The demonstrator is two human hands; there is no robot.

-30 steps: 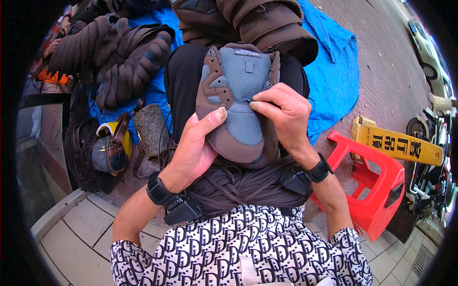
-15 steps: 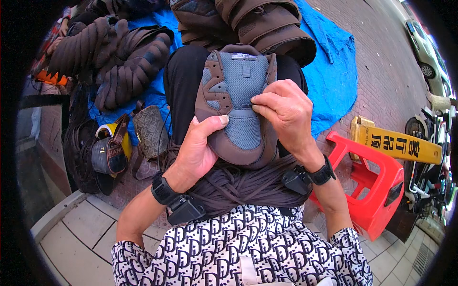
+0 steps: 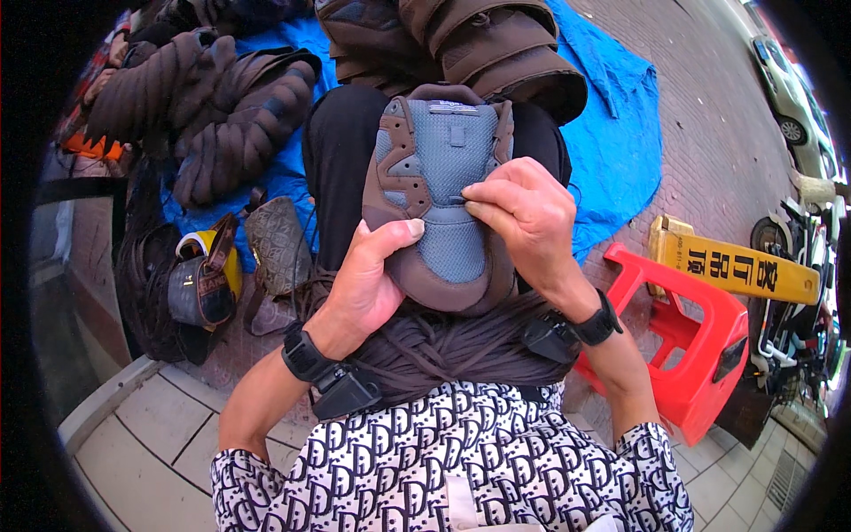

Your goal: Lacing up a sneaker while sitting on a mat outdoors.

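Across my knees lies a brown shoe upper (image 3: 452, 284) with a blue-grey mesh tongue and eyelet holes along its side. My left hand (image 3: 368, 279) is closed around its left edge, thumb on top near the base of the tongue. Above the tongue, my right hand (image 3: 530, 226) pinches a small dark strip at mid-tongue; its fingers hide part of it, and I cannot tell whether it is a lace end or a loop. A thick bundle of dark laces (image 3: 425, 350) rests in my lap below the upper.
Stacks of brown shoe uppers (image 3: 492, 58) lie beyond my knees, with more heaped (image 3: 235, 115) at the left on a blue tarp (image 3: 625, 164). A red plastic stool (image 3: 705, 332) and yellow sign (image 3: 753, 270) stand right. Bags (image 3: 279, 239) sit left. Another person's hand (image 3: 106, 80) shows far left.
Very little differs. My right hand has shifted slightly left, its fingertips still at the middle of the tongue. My left hand keeps its hold on the shoe upper.
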